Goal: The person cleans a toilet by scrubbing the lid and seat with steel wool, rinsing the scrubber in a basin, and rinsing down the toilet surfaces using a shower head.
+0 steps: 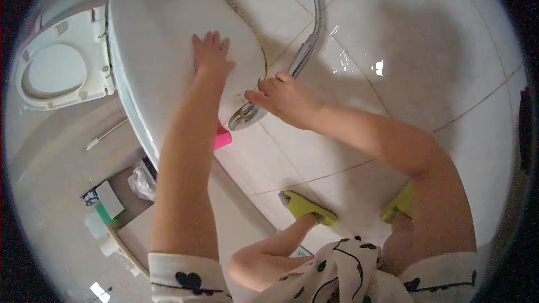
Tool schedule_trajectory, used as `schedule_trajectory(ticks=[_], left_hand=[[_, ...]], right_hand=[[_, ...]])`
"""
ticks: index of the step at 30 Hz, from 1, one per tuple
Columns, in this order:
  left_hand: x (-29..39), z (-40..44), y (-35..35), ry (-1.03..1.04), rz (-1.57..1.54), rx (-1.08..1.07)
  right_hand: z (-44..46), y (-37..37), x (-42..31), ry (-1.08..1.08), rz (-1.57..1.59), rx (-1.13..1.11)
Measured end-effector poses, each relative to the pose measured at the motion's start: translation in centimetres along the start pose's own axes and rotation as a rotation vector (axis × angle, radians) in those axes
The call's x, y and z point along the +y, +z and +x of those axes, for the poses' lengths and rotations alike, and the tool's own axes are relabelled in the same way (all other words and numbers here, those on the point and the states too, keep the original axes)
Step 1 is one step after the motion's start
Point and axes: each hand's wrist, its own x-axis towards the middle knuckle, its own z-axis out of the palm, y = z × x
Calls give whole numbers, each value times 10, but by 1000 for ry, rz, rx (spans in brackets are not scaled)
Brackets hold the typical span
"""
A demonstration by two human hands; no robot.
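My right hand [283, 98] is wrapped around the handle of a shower head [245, 116], whose round face points down and left. From its handle a metal hose [315, 5] runs up to the top edge. My left hand [210, 53] lies flat with fingers spread on a smooth white surface [163, 28], next to its dark-stained seam with the tiles. Just below the shower head is a bright pink object [222, 139], partly hidden behind my left forearm; its kind I cannot tell.
A toilet seat [98, 59] stands at the far left. Wet-looking tiles [359, 90] cover the right side. Green slippers [307, 207] are on my feet. At the lower left, a crumpled white plastic bag [141, 184] and a green-and-white item [106, 213] sit together.
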Motion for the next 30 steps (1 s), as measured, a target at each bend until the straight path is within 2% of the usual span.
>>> schedule_trajectory(ticks=[2, 5, 7, 11, 14, 17, 20, 23, 27, 30], left_hand=[[20, 12, 39, 76, -79, 214], [59, 20, 52, 78, 76, 199], [73, 18, 54, 240, -123, 68], [64, 4, 40, 460, -141, -140], [47, 5, 46, 158, -27, 225], [44, 26, 50, -71, -185, 378], [65, 32, 53, 272, -86, -14], [88, -7, 59, 363, -86, 24], [61, -1, 43, 146, -80, 122], [15, 22, 18, -168, -69, -7]], right_hand=[[2, 8, 4, -20, -46, 12], [-4, 18, 13, -69, -117, 85], [-10, 24, 15, -89, -165, 90], [-11, 31, 15, -34, -131, 112], [-11, 36, 19, -34, -164, 148], [-13, 30, 16, -26, -167, 101], [-22, 22, 16, -27, -206, 34], [-24, 20, 18, -37, -224, -7], [-25, 22, 17, -38, -213, -52], [-13, 18, 11, -32, -160, -11]])
